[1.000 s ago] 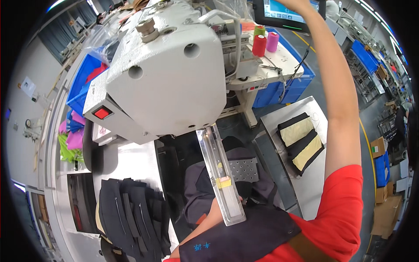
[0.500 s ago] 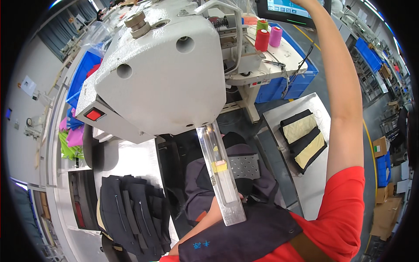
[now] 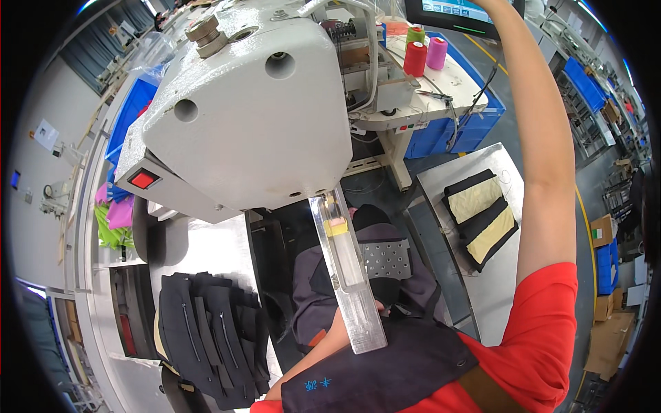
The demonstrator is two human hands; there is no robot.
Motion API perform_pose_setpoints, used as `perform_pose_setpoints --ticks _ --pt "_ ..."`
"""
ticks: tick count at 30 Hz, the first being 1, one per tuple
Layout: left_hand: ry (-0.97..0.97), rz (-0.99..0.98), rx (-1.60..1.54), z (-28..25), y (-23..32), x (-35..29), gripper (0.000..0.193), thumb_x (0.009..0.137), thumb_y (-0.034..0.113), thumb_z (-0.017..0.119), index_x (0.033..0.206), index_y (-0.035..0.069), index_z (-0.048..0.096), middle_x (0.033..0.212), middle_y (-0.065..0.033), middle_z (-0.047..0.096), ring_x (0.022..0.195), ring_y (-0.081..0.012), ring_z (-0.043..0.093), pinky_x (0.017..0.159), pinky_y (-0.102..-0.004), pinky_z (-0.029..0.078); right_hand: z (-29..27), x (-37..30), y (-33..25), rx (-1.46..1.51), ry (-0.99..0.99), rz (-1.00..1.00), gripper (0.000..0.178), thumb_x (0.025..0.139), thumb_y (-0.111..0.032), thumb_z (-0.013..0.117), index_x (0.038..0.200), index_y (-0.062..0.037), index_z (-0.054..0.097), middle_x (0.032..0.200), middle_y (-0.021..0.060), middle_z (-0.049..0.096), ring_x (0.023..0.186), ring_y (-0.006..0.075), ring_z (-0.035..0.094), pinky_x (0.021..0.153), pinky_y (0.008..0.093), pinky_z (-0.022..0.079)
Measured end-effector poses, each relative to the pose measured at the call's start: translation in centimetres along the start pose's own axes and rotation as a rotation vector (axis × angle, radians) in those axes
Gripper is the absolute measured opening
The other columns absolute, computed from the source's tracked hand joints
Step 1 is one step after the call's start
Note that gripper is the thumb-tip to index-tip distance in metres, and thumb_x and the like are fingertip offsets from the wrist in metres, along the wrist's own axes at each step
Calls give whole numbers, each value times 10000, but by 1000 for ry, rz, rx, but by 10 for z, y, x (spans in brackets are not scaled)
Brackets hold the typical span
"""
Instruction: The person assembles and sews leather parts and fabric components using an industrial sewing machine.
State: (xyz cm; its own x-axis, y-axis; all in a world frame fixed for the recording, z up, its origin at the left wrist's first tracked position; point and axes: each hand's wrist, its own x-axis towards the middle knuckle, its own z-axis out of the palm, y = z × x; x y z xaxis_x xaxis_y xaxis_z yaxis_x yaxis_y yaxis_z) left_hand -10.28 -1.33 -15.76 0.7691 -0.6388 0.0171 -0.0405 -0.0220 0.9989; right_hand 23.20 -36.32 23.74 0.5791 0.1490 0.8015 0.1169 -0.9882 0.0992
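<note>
Yellow block (image 3: 337, 228) has slid up the metal arm (image 3: 365, 330); our right hand (image 3: 489, 3) overlaps the screen (image 3: 447, 8), its spread we cannot tell.

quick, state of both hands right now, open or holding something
Left hand: mostly hidden by the metal bar; grip can't be told.
Right hand: by the screen, cut off by the frame; grip can't be told.

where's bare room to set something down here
Bare metal shows on the left table between the machine and dark fabric pile, and on the right table, nearer than the black-and-yellow pieces. Around the thread spools it's crowded.
</note>
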Motion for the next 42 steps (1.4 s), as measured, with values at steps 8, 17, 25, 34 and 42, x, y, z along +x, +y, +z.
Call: perform_pose_setpoints --ticks 8,17,25,34,42 --pt "-39 3 159 1 4 1 147 837 2 586 979 -33 587 916 -107 631 804 -178 622 672 -285 521 -1 -1 0 -14 7 6 464 624 -319 745 1049 -168 638 989 103 642 1002 283 566 903 409 398" --pt "-22 -57 88 2 5 1 114 843 12 577 942 -35 607 901 -112 634 789 -188 624 660 -285 518 1 -1 -1 -43 26 -8 471 624 -325 749 1052 -168 633 1020 106 630 1027 284 549 912 409 387" --pt "203 -257 -18 -6 66 7 108 797 36 633 888 -18 613 786 -87 626 765 -190 630 650 -298 502 6 -14 -1 -94 212 -139 439 666 -299 723 1056 -121 626 1090 105 598 1027 291 543 917 410 390" --pt "1045 -53 415 -101 111 -84 237 852 96 608 982 -101 584 937 -132 617 888 -176 561 828 -283 438 -27 -261 -117 856 -161 165 288 794 -86 608 1078 -42 586 1144 129 569 1101 267 522 970 351 378" --pt "232 271 503 -99 206 -65 228 675 201 767 728 55 600 600 -48 544 492 -208 513 443 -300 353 -97 -300 -242 1458 -546 -249 664 723 -336 740 1283 -79 495 1342 134 451 1236 300 431 1000 410 349"
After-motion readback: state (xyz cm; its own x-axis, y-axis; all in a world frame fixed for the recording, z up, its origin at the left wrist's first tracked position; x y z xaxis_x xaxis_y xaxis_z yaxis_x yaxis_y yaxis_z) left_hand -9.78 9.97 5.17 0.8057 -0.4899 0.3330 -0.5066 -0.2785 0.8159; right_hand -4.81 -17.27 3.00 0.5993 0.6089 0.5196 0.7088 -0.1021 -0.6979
